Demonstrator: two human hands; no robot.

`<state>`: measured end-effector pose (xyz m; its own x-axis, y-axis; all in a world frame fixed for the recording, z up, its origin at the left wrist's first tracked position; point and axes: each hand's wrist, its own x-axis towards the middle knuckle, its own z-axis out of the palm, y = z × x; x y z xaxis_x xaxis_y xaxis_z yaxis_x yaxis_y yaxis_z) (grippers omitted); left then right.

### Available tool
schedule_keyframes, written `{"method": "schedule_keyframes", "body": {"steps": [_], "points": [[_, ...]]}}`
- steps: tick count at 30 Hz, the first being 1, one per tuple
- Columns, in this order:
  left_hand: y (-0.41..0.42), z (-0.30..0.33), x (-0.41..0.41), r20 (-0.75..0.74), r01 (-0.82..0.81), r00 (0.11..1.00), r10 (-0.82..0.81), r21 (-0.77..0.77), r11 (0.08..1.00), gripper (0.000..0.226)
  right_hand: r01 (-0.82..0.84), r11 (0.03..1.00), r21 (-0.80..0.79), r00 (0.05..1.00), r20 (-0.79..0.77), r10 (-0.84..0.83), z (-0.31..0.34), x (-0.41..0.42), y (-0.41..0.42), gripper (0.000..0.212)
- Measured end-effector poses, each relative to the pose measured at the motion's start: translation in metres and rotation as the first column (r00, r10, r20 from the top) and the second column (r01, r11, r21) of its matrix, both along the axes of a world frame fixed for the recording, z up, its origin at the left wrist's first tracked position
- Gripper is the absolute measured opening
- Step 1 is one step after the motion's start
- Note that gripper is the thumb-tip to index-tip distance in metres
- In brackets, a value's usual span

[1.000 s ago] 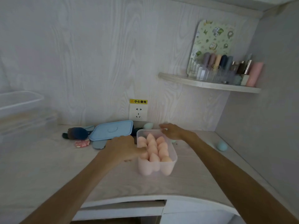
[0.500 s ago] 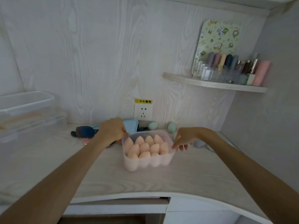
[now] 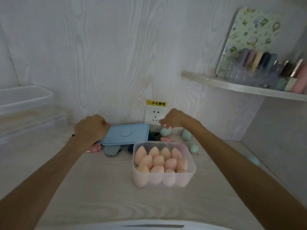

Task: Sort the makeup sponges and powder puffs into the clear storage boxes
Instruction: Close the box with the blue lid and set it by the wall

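Observation:
A clear storage box (image 3: 191, 161) stands mid-desk, filled with several peach teardrop sponges (image 3: 158, 161). Behind it a blue lid (image 3: 126, 134) is raised over dark blue puffs (image 3: 111, 150). My left hand (image 3: 90, 128) grips the lid's left edge. My right hand (image 3: 172, 118) hovers near the wall socket, fingers loosely apart, above a mint sponge (image 3: 165, 131). Two more mint sponges (image 3: 186, 134) (image 3: 193, 147) lie to the right. A pink patterned puff (image 3: 93, 148) peeks out below my left wrist.
Stacked clear lidded boxes (image 3: 25, 110) stand at the left. A wall shelf (image 3: 240, 87) at upper right carries bottles and a floral board. A socket (image 3: 153, 116) with a yellow label is on the back wall. Another blue-green sponge (image 3: 253, 160) lies by the right wall.
Both hands left the clear box of peach sponges. My left hand went back to the blue lid and took its edge; my right hand rose toward the socket above the mint sponges.

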<state>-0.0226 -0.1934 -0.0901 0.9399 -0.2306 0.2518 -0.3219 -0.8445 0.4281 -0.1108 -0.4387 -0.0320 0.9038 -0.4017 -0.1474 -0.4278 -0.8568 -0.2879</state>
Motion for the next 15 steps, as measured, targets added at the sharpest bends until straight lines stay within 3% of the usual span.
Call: {"method": "schedule_keyframes", "body": {"steps": [3, 6, 9, 12, 15], "points": [[0.005, -0.019, 0.015, -0.17, 0.156, 0.973, -0.156, -0.011, 0.988, 0.021, 0.008, 0.99, 0.14, 0.998, -0.059, 0.0, -0.026, 0.018, 0.016, 0.05], [0.005, -0.031, 0.02, -0.189, 0.238, 0.951, -0.243, -0.052, 0.97, 0.028, 0.038, 0.951, 0.307, 0.999, 0.021, -0.047, -0.042, 0.03, 0.024, 0.05], [0.004, -0.036, 0.02, -0.17, 0.235, 0.957, -0.237, -0.027, 0.972, 0.033, 0.073, 0.913, 0.401, 0.993, 0.056, -0.103, -0.046, 0.034, 0.03, 0.022], [0.004, -0.036, 0.02, -0.196, 0.266, 0.943, -0.268, -0.037, 0.963, 0.034, 0.117, 0.787, 0.606, 0.971, 0.098, -0.219, -0.038, 0.03, 0.032, 0.024], [0.007, -0.029, 0.018, -0.172, 0.283, 0.934, -0.312, -0.177, 0.943, 0.028, 0.064, 0.689, 0.722, 0.932, 0.204, -0.3, -0.019, 0.017, 0.026, 0.029]]}}
